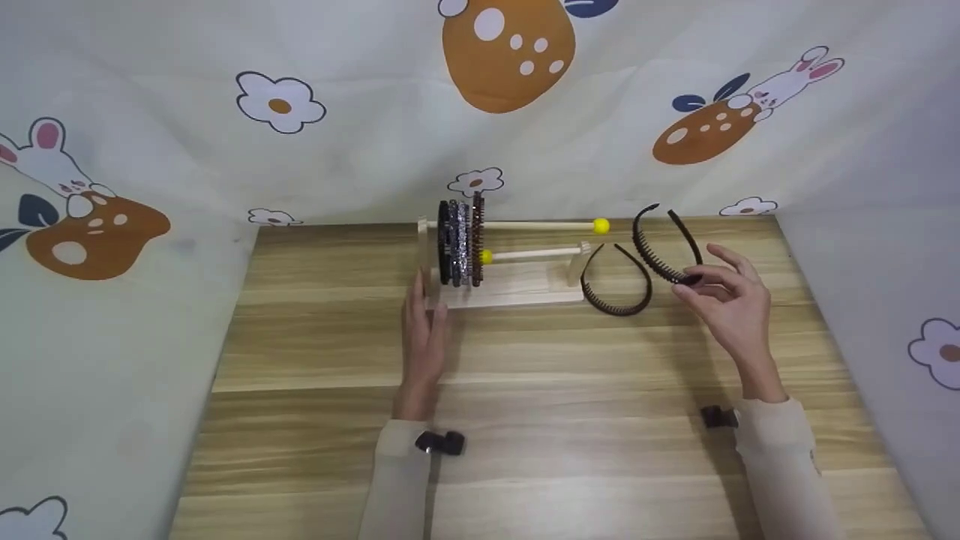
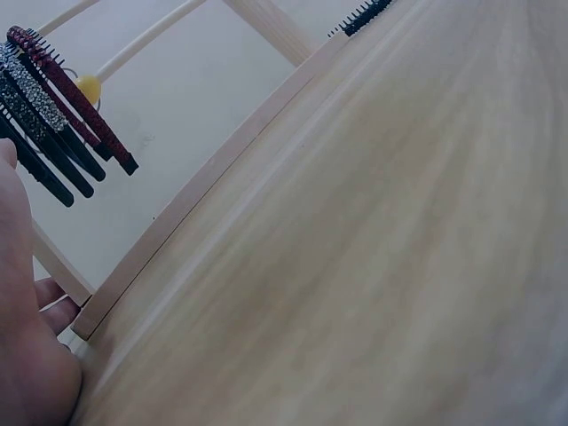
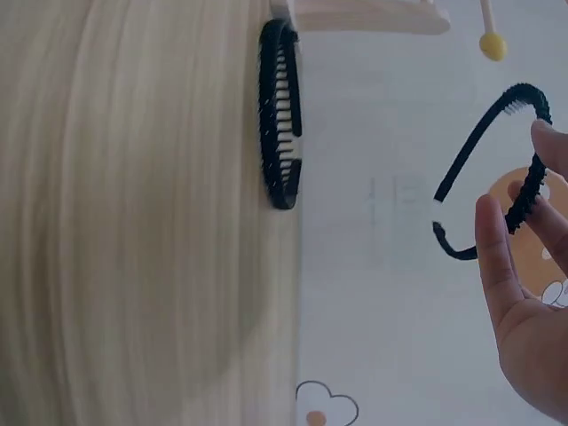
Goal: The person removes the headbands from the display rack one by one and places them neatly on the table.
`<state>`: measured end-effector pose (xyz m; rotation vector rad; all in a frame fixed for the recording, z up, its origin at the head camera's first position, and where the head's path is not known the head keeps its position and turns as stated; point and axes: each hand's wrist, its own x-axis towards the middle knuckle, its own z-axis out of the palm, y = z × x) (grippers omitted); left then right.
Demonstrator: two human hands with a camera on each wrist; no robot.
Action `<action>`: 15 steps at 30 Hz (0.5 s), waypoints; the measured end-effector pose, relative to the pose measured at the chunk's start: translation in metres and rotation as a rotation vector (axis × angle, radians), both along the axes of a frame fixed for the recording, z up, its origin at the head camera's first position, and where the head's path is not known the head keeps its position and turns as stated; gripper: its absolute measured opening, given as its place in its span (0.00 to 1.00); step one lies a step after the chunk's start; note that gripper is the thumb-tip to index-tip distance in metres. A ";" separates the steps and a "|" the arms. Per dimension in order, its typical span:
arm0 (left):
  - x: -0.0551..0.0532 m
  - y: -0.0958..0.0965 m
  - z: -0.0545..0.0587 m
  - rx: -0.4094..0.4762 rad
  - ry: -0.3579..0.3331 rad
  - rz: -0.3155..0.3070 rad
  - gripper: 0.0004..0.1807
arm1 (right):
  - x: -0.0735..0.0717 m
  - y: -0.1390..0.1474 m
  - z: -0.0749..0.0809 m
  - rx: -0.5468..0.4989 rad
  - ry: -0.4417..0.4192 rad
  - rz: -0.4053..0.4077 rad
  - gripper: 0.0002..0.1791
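Note:
In my right hand (image 1: 735, 304), thumb and fingers pinch a black toothed headband (image 1: 651, 255), which is raised off the table with its two ends pointing away. A second black toothed headband (image 1: 618, 309) lies on the table beside the right end of a wooden headband rack (image 1: 517, 298). My left hand (image 1: 424, 341) rests against the rack's left front corner, fingers fairly straight along its side. Several headbands hang at the left of the rack's upper rod: black ones (image 1: 444, 247), glittery silver ones (image 1: 458, 251) and a dark red one (image 1: 478, 240).
The rack has an upper rod (image 1: 540, 225) and a lower rod (image 1: 525, 253), each ending in a yellow ball. Behind the wood-grain table (image 1: 480, 420) hangs a pale printed cloth (image 1: 360, 165), which continues along both sides.

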<state>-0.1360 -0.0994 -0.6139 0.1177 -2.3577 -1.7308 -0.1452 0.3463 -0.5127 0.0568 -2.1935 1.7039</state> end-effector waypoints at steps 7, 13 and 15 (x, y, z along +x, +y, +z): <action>0.000 0.000 0.000 -0.007 -0.016 0.008 0.38 | 0.003 0.022 -0.008 0.093 -0.134 0.023 0.20; 0.001 -0.001 0.000 -0.011 -0.032 0.017 0.38 | 0.004 0.041 -0.015 0.234 -0.246 0.070 0.21; 0.000 -0.001 0.000 -0.008 -0.028 0.015 0.39 | 0.004 0.046 -0.018 0.265 -0.274 0.071 0.21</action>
